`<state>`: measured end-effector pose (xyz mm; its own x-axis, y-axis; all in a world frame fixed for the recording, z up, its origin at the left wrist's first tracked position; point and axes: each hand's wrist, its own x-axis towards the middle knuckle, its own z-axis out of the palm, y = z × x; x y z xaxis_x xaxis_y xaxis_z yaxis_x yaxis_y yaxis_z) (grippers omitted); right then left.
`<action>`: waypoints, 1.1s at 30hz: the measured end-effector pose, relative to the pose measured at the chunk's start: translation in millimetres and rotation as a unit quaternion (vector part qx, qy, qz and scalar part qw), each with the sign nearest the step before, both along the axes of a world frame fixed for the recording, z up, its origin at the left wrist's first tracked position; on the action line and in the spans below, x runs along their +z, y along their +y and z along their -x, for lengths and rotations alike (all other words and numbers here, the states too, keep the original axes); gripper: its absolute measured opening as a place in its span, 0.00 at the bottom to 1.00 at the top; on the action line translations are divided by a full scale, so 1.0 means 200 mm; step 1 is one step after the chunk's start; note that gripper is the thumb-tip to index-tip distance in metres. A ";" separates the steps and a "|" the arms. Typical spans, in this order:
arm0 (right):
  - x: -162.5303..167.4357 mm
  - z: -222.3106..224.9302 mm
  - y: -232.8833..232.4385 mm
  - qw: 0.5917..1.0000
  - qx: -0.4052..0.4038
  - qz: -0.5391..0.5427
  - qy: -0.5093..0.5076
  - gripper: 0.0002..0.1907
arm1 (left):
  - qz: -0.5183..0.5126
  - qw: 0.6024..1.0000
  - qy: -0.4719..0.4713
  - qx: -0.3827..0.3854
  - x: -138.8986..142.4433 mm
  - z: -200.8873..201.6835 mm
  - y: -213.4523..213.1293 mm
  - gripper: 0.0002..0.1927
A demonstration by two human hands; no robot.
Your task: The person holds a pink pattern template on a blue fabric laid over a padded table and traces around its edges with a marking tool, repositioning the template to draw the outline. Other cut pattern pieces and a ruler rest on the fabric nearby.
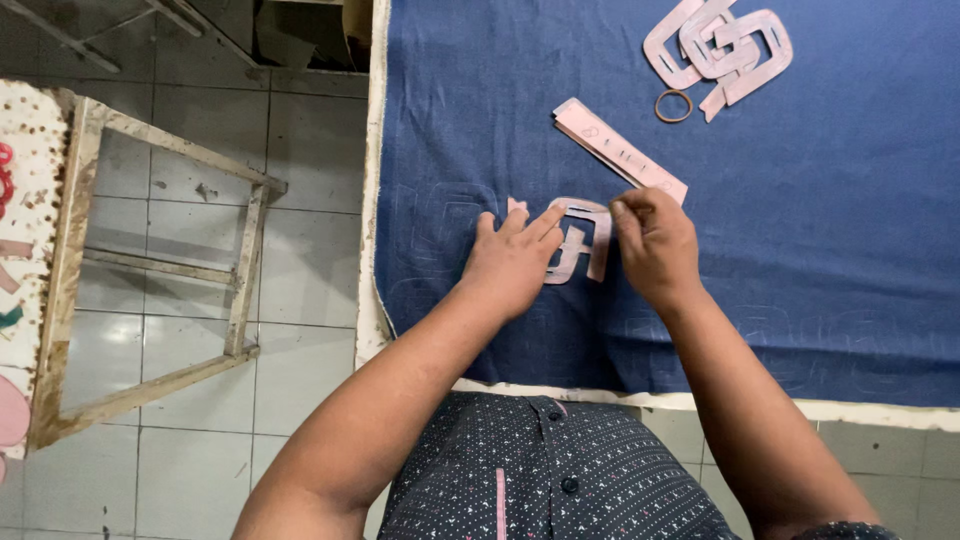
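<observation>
My left hand (515, 255) lies flat on a pink cut-out template (588, 225) that rests on the blue denim fabric (830, 220), fingers spread and pressing it down. My right hand (655, 240) is at the template's right edge with fingers pinched around a small marking tool; the tool itself is mostly hidden. Faint traced outlines show on the denim around and below both hands.
A long pink strip (620, 150) lies just beyond my hands. A pile of pink templates (715, 45) and a rubber band (673, 105) sit at the far right. A wooden frame stand (150, 280) stands on the tiled floor to the left.
</observation>
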<state>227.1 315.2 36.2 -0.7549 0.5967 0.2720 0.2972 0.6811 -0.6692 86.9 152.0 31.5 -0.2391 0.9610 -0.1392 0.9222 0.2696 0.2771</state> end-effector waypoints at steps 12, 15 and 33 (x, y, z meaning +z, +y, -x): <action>0.03 0.10 0.40 0.977 0.017 -0.109 -0.183 0.15 | -0.020 0.996 -0.008 0.082 -0.07 -0.24 -0.06 0.28; 0.06 0.14 0.39 0.981 0.120 -0.047 -0.143 0.21 | -0.101 0.989 0.016 0.108 -0.11 -0.36 -0.05 0.29; -0.07 -0.50 0.18 0.944 0.033 0.013 -0.328 0.14 | -0.145 0.966 0.007 0.213 -0.16 -0.56 -0.07 0.22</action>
